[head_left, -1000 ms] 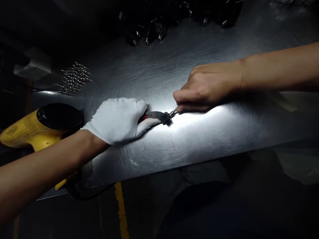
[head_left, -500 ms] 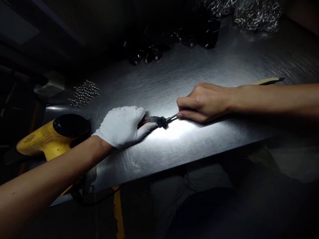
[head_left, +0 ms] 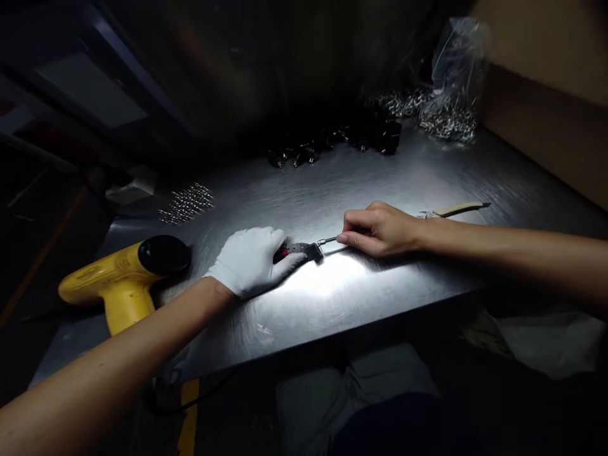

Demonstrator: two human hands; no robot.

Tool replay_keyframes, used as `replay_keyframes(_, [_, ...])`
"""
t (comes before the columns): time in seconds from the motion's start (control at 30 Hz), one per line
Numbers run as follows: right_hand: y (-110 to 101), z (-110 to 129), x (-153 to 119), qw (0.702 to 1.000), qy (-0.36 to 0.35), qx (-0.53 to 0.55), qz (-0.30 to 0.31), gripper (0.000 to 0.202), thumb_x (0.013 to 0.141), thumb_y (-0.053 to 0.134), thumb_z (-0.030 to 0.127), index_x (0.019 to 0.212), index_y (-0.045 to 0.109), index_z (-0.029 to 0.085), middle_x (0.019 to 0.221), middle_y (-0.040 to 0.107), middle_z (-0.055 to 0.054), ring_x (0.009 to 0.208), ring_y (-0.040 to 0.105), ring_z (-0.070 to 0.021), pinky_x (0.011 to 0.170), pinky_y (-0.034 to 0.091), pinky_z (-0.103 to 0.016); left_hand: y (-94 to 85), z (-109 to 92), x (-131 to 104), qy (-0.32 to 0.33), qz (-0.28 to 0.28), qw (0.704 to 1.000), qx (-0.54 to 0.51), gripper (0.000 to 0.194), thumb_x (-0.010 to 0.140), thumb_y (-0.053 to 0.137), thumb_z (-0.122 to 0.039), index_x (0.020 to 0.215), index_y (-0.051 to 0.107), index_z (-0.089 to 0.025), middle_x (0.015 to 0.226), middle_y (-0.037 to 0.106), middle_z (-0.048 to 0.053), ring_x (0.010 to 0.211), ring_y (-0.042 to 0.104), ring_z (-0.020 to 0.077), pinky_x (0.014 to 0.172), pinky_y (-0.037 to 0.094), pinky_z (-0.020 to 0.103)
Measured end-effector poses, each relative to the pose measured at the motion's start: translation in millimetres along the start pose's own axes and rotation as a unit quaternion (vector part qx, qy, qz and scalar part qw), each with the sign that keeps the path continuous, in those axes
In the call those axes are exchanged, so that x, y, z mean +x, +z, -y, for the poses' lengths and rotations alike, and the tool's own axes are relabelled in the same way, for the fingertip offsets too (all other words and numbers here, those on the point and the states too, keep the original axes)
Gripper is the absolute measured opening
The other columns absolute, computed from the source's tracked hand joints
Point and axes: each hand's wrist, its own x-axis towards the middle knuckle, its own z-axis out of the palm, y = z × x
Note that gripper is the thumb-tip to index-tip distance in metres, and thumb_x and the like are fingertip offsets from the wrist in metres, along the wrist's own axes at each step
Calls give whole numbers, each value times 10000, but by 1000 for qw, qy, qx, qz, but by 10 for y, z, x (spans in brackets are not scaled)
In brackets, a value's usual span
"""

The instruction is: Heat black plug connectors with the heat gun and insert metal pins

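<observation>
My left hand point(head_left: 251, 261), in a white glove, is closed around a pair of pliers point(head_left: 297, 247) with a touch of red at the grip. At the jaws sits a small black block-shaped part point(head_left: 314, 253). My bare right hand point(head_left: 375, 229) pinches a thin metal rod point(head_left: 329, 240) between thumb and fingers. The rod's silvery tip reaches the top right of the black part; whether it is inserted or only touching, I cannot tell. Both hands rest low over the brightly lit metal table point(head_left: 332, 285).
A yellow heat gun point(head_left: 126, 278) lies at the left. Behind it are rows of small metal pins point(head_left: 187, 204). Black parts with metal ends point(head_left: 304, 152) are piled at the back, near a clear bag of metal pieces point(head_left: 449, 117). Pale-handled pliers point(head_left: 458, 208) lie behind my right wrist.
The view has shifted, so the table sits lower and looks farther off. The rod has turned nearer to level at the black part. Both hands keep their holds.
</observation>
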Motion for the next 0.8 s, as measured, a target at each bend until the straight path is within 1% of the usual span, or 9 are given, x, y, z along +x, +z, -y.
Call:
replay_keyframes(0.1, [-39,66,18,999,33,15,16,257,993,551,391,846,617,190,561,536,63,484,472,-95,503,332,-251,-1,-17,-12,-11,-21,1000,-2,614,942,344,-726,805,632,-202,815,691,96,698,620,247,602,364,332])
replay_keyframes(0.2, [-100,158,81,998,60,11,33,262,1004,529,402,863,618,200,584,566,57,503,494,-102,519,353,-257,13,-60,-51,-50,-47,997,-17,641,937,331,-741,793,648,-203,813,690,104,717,635,261,610,367,343])
replay_keyframes(0.27, [-124,216,188,997,73,-3,36,273,1005,525,405,844,610,201,598,574,51,528,503,-108,537,359,-265,39,-105,-93,-83,-66,994,-36,644,935,338,-740,781,656,-202,808,686,109,748,649,271,631,380,350])
replay_keyframes(0.33, [-108,250,372,995,82,-25,41,302,1011,515,413,816,598,197,604,567,48,550,508,-114,552,369,-269,82,-154,-138,-110,-88,988,-57,632,928,369,-735,798,670,-195,835,694,119,799,661,284,671,400,364])
replay_keyframes(0.43, [9,260,795,991,90,-69,66,340,1022,518,450,843,616,177,676,586,36,608,550,-124,604,445,-275,163,-209,-188,-153,-118,977,-89,642,919,386,-742,857,687,-178,867,704,136,859,669,304,732,422,401])
replay_keyframes(0.57, [274,295,1499,974,102,-152,136,311,1000,587,457,1033,667,158,952,682,-28,799,653,-159,744,568,-345,249,-230,-228,-167,-155,965,-127,654,916,380,-743,932,703,-175,947,716,152,926,669,331,791,443,448])
replay_keyframes(0.67, [454,402,1988,950,111,-227,185,299,995,609,421,1151,664,171,1123,686,-66,934,673,-193,826,586,-391,296,-222,-251,-170,-167,959,-152,710,888,368,-789,910,711,-168,915,708,158,913,666,347,802,453,481])
replay_keyframes(0.73, [541,511,2268,932,110,-276,209,302,994,615,406,1191,656,182,1186,675,-79,988,671,-206,861,585,-410,319,-214,-262,-172,-172,956,-164,746,869,357,-816,903,714,-162,902,703,160,899,665,352,798,461,494])
replay_keyframes(0.8, [607,634,2512,913,101,-322,228,307,993,618,398,1214,650,188,1222,665,-87,1022,666,-213,882,581,-422,331,-205,-268,-171,-175,955,-170,768,862,347,-824,940,720,-157,923,703,166,910,663,358,798,467,501])
